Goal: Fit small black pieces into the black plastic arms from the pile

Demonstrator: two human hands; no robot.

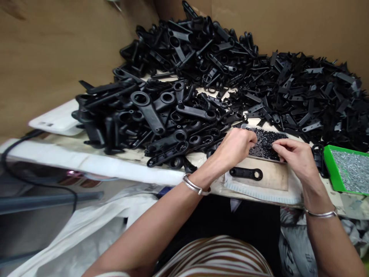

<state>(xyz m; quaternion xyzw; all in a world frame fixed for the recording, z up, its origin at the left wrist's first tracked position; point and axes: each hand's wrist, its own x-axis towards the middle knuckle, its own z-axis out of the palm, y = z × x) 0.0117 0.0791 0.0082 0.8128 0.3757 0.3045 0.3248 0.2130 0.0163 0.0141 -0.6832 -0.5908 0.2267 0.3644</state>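
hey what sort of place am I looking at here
Probably a workshop or small factory: there are heaps of black plastic parts, a container of small black pieces and a green tray of silvery pieces.

Soft light, blurred left edge

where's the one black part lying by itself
In the head view, right of centre, the black part lies on the brown sheet, just below the tray of small black pieces.
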